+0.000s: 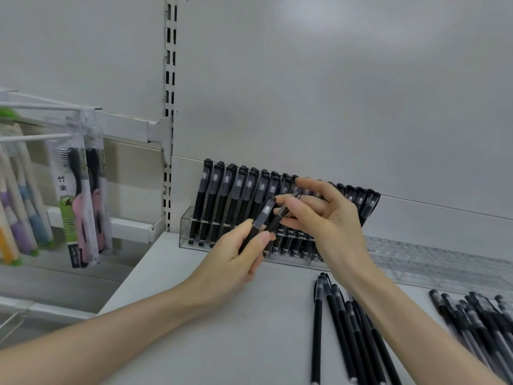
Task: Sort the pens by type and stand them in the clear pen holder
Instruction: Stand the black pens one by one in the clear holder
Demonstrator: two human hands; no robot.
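We see the left hand (236,259) gripping a black capped pen (262,218). The right hand (319,218) pinches a second pen (288,205) just beside it, both raised before the clear pen holder (186,229). The holder is already crowded with standing pens (222,195). We judge the job roughly half done: a few loose pens (344,329) and a larger pile (477,320) lie unsorted on the shelf (222,343).

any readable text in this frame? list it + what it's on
"BQB": green strip on the hanging toothbrush pack.
"竹炭": white panel higher up on the same pack.
Dark label at that pack's bottom: too blurred to read.
Printed bands on the pens in the clear pen holder: too small to read.
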